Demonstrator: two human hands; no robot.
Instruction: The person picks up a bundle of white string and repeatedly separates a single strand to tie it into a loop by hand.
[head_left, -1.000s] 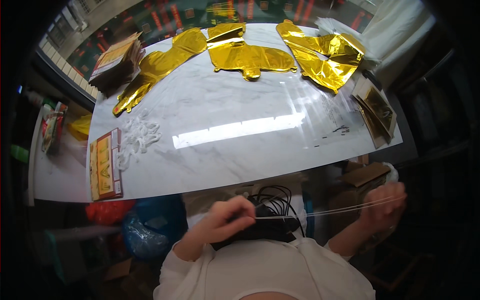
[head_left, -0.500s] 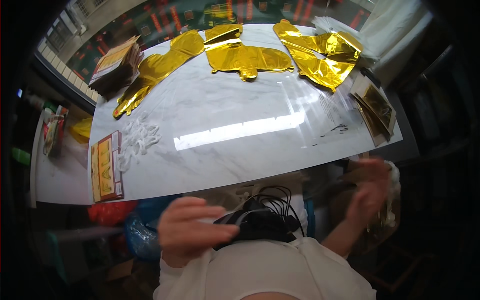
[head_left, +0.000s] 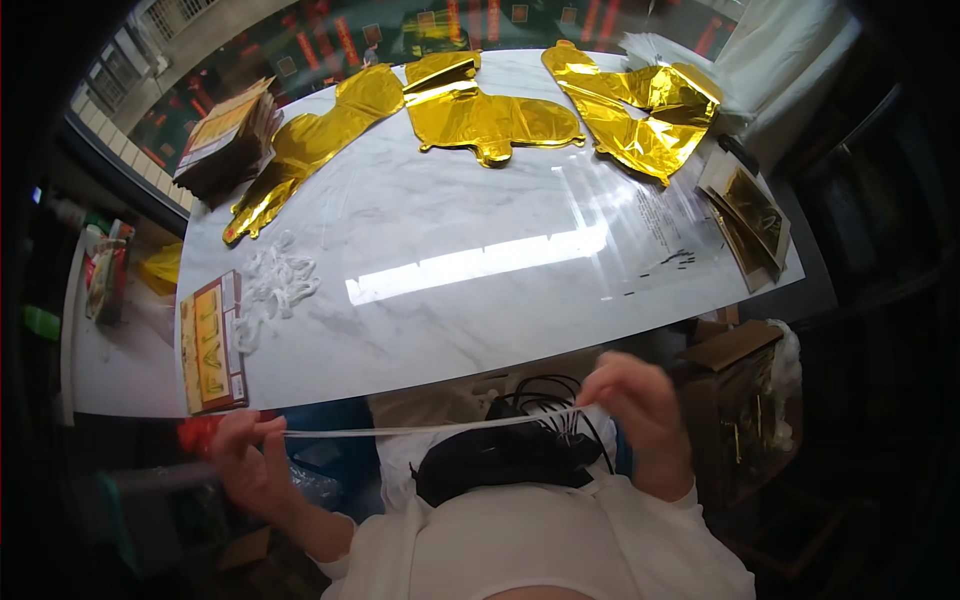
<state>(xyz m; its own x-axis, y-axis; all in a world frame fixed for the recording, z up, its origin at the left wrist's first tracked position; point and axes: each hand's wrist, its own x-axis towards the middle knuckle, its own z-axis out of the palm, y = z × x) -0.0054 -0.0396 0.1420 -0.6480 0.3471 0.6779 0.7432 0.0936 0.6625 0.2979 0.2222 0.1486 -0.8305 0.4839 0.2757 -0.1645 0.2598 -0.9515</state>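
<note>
A thin white ribbon [head_left: 430, 431] is stretched nearly level in front of my body. My left hand [head_left: 258, 468] pinches its left end between thumb and fingers, just off the table's front left corner. At the other end, my right hand [head_left: 640, 415] is closed on the ribbon, slightly blurred and a little higher. A loose heap of white ribbon [head_left: 280, 280] lies on the table's left side, beside a flat printed package [head_left: 212, 345]. Along the far edge rest three flat gold foil balloons, one at left [head_left: 318, 140], one in the middle [head_left: 495, 122] and one at right [head_left: 655, 125].
The white marbled table [head_left: 420, 240] reflects a bright light. A stack of packages [head_left: 228, 135] stands at its far left, and clear packets with gold contents [head_left: 752, 215] lie at its right edge. Below are black cables [head_left: 560, 395] and an open cardboard box [head_left: 735, 350].
My left hand has moved left and my right hand has come inward to the left. The ribbon now shows taut between them; before, the hands were blurred and apart.
</note>
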